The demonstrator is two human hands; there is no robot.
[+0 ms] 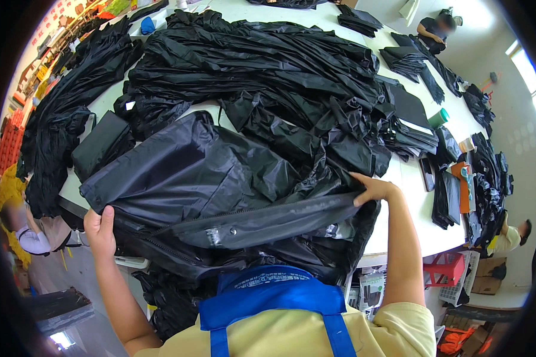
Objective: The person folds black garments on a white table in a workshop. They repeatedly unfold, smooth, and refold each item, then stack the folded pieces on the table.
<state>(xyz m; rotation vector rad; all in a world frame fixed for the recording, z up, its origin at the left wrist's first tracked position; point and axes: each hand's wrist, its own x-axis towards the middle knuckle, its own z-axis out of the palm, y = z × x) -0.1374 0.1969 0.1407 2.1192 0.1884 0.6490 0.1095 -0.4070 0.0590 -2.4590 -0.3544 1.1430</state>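
A shiny black waterproof jacket [220, 172] is spread in front of me, its near part hanging over the table edge toward my apron. It has a long zipper and a front strip with a snap button. My left hand [101, 232] pinches the jacket's left edge, thumb on top. On the right, my right hand [375, 189] grips the far end of the front strip, with thumb and forefinger showing apart and the other fingers hidden. Behind the jacket lies a large heap of black garments [256, 59], and a folded black piece [101, 143] rests to its left.
The white table [393, 229] carries folded black stacks [408, 113], a green roll [438, 118] and an orange piece [461, 184]. A red stool [445, 269] and white crate [461, 279] stand below right. Other people are at the left, right and far right.
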